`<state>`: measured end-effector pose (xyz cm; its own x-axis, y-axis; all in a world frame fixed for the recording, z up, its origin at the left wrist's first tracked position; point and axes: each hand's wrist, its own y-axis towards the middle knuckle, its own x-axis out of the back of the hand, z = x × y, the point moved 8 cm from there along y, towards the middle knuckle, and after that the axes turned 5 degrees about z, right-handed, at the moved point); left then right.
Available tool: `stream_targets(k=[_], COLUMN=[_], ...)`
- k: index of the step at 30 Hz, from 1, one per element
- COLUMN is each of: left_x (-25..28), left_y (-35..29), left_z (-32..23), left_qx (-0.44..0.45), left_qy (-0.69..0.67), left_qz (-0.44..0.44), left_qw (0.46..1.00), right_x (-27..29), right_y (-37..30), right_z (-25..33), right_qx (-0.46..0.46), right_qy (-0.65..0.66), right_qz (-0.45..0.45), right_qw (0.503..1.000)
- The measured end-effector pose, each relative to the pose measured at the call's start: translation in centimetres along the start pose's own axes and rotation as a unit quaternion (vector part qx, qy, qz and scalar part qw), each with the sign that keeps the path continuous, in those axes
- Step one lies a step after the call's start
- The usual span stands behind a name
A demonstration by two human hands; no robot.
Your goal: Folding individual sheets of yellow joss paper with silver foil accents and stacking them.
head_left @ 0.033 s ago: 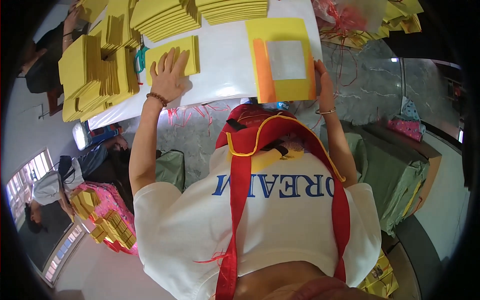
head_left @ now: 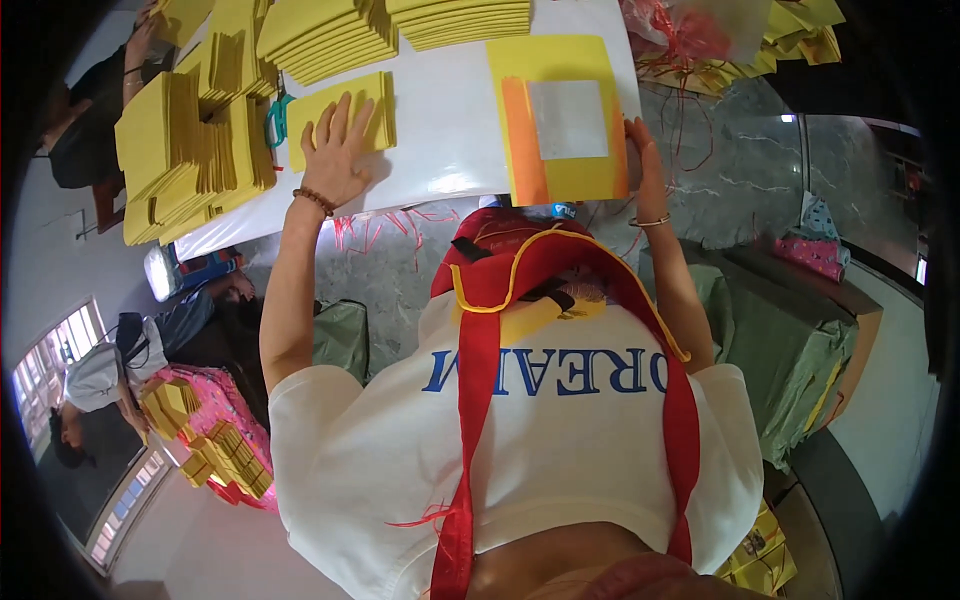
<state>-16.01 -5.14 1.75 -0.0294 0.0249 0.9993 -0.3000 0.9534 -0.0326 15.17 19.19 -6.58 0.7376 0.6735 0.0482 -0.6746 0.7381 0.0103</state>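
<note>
My left hand (head_left: 337, 160) lies flat, fingers spread, on a small stack of folded yellow paper (head_left: 384, 112). To the right, a larger yellow paper sheet (head_left: 545, 58) reaches the table's near edge. It carries an orange band (head_left: 524, 150) and a silver-grey square (head_left: 570, 118). At its right edge stands my right hand (head_left: 648, 170), fingers stretched out and nothing gripped; whether they touch the sheet I cannot tell. Scissors with teal handles (head_left: 276, 120) lie just left of the small stack.
Folded yellow paper stacks (head_left: 160, 135) crowd the white table's (head_left: 440, 130) left side, with more (head_left: 465, 22) along the far side. Red strings (head_left: 375, 228) hang below the near edge. Green-wrapped bundles (head_left: 780, 340) stand at right. Another person's hand (head_left: 145, 35) shows at far left.
The table and its papers appear very slightly further left in the view. Both hands keep nearly the same pose.
</note>
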Motion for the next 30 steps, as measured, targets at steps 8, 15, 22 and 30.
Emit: stream_targets(k=[8, 15, 22, 30], left_x=[-5.9, -7.7, -9.5, -10.2], left_y=[4.9, 6.1, 6.2, 6.4], left_z=[-13.1, -15.3, -14.8, -14.4], left_qx=[0.091, 0.180, 0.177, 0.184], left_qy=[-0.752, -0.786, -0.750, -0.734], left_qz=[-0.043, -0.108, -0.126, -0.125], left_qw=[0.651, 0.581, 0.625, 0.641], right_x=[-0.1, -0.2, 0.0, 0.2], right_y=[0.7, 0.7, 0.6, 0.0], right_z=[-1.0, 0.4, 0.2, 3.2], right_qx=[-0.040, -0.001, 0.034, 0.106], right_qy=[0.044, -0.063, -0.114, -0.164], right_qz=[-0.019, -0.007, -0.026, -0.055], right_qw=[0.998, 0.998, 0.993, 0.979])
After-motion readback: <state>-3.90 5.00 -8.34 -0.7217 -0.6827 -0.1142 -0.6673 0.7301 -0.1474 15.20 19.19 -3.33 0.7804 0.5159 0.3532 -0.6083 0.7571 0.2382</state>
